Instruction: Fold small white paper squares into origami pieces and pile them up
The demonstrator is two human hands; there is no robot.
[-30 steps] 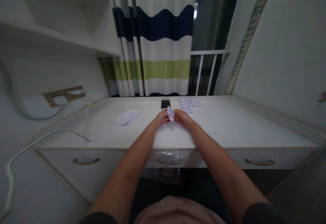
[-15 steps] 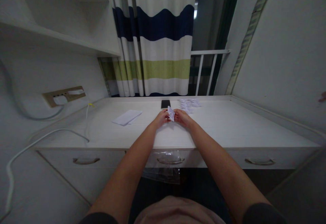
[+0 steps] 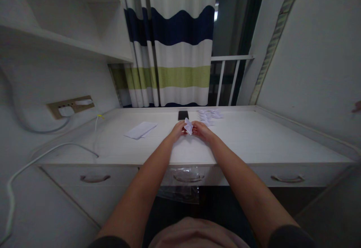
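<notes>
Paper (image 3: 188,126): a small white folded piece with pointed ends; it is between the two hands, above the near middle of the desk (image 3: 254,142). I cannot tell if its lower tip touches the surface.
Weight of paper: surely very light, so a small push can turn it.
Stiffness of paper: probably firm along the folds, where layers lie together, and soft on the single faces.
Risk for paper: it is dry and should not slip much, but a hard squeeze may crush its shape, and a pull may tear a corner.
Best hold of paper: I would take the thick folded edges at the two sides, with fingertips only, and leave the thin points free.
Left hand (image 3: 178,131): fingers are curled and nearly closed at the left side of the paper.
Right hand (image 3: 201,130): fingers are bent in the same way at the right side; how hard either hand presses, I cannot tell.
Black slab (image 3: 183,115): flat, just behind the paper.
White pieces (image 3: 209,116): a small folded group, behind the right hand.
Sheets (image 3: 140,130): flat, to the left, well apart from the hands.
</notes>
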